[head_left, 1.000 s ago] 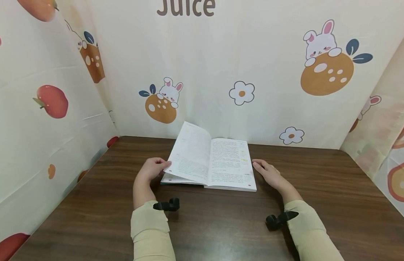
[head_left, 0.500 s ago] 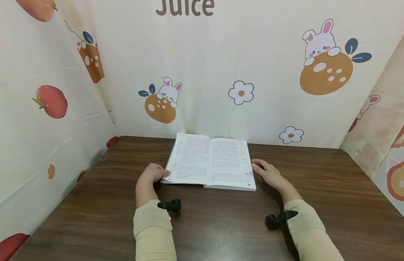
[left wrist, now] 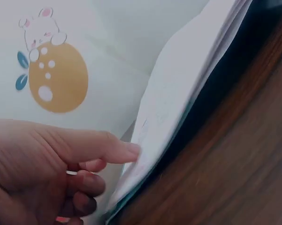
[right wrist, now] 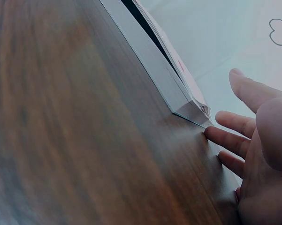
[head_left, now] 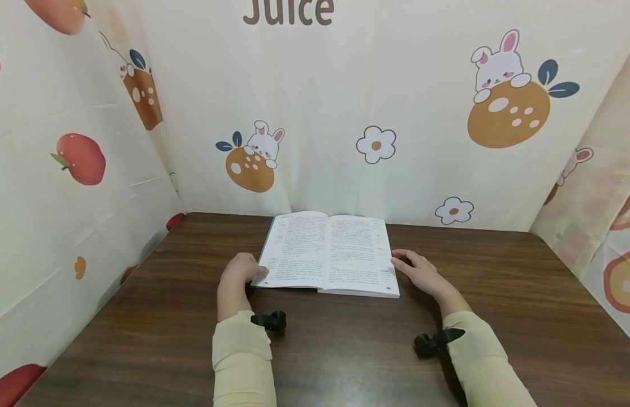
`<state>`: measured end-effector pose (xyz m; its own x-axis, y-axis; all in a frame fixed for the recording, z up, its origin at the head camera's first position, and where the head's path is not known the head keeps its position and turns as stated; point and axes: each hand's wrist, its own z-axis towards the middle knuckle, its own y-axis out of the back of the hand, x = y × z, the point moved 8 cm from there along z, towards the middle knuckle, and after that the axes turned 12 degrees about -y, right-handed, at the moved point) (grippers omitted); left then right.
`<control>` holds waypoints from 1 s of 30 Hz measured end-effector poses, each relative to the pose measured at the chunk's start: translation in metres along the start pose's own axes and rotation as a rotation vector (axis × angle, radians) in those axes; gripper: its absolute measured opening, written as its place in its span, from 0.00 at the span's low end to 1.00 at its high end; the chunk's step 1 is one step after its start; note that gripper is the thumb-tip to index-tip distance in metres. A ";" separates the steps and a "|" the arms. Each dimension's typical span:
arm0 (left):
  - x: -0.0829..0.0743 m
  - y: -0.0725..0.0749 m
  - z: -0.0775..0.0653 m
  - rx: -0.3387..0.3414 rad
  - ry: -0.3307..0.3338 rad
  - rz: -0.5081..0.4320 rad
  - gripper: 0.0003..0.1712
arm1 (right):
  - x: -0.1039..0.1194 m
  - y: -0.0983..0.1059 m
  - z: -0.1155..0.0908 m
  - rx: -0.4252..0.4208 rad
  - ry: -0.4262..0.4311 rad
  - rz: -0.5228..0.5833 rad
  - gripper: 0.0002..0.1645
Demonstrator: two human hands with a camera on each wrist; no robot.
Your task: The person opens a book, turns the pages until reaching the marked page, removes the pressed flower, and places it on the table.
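An open book [head_left: 300, 249] with printed pages lies near the back of the table, both sides down and the left pages bowed slightly up. My left hand [head_left: 240, 268] is at its lower left corner. In the left wrist view the straight thumb [left wrist: 124, 152] rests on the page margin, while the other fingers [left wrist: 87, 183] are bent beside the book's edge. My right hand [head_left: 419, 270] is by the right edge. In the right wrist view its fingers [right wrist: 227, 139] are loosely extended near the corner of the thick page block [right wrist: 150, 61]; whether they touch it I cannot tell.
The dark wooden table [head_left: 345, 350] reaches back to a printed curtain [head_left: 325, 102] just behind the book. Another curtain side [head_left: 35, 226] borders the left. A black wrist camera [head_left: 270, 321] is strapped on the left sleeve, and another wrist camera [head_left: 432, 343] on the right.
The raised left page has come down flat on the left side. My left hand, which pinched that page's corner, has turned and shifted slightly right. The right hand has hardly moved.
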<state>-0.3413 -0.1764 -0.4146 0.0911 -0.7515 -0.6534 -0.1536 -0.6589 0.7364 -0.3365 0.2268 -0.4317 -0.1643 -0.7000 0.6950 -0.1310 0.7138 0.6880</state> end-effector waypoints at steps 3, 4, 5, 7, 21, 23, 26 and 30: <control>-0.022 -0.001 0.006 -0.073 -0.100 -0.007 0.10 | 0.000 0.000 -0.001 -0.003 -0.001 -0.007 0.36; -0.035 -0.003 0.008 -0.095 -0.167 -0.011 0.10 | 0.001 0.000 -0.001 -0.004 0.000 -0.008 0.36; -0.047 -0.006 0.009 -0.101 -0.231 -0.024 0.11 | 0.001 0.000 -0.002 -0.004 0.002 -0.012 0.36; -0.073 -0.017 0.011 -0.082 -0.352 -0.039 0.12 | 0.001 0.000 -0.002 -0.003 0.005 -0.014 0.36; -0.102 -0.074 0.016 0.145 -0.425 0.075 0.22 | 0.006 0.001 -0.004 -0.006 0.006 -0.017 0.35; -0.100 -0.076 0.017 0.147 -0.409 0.073 0.23 | 0.006 0.001 -0.004 -0.004 0.003 -0.018 0.35; -0.096 -0.078 0.019 0.141 -0.371 0.053 0.23 | 0.005 0.002 -0.004 -0.005 0.005 -0.016 0.36; -0.091 -0.079 0.018 0.139 -0.324 0.000 0.22 | 0.004 0.002 -0.003 -0.007 0.014 -0.015 0.36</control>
<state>-0.3552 -0.0555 -0.4161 -0.2223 -0.6874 -0.6914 -0.2881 -0.6312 0.7201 -0.3340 0.2247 -0.4268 -0.1490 -0.7111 0.6871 -0.1269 0.7029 0.6999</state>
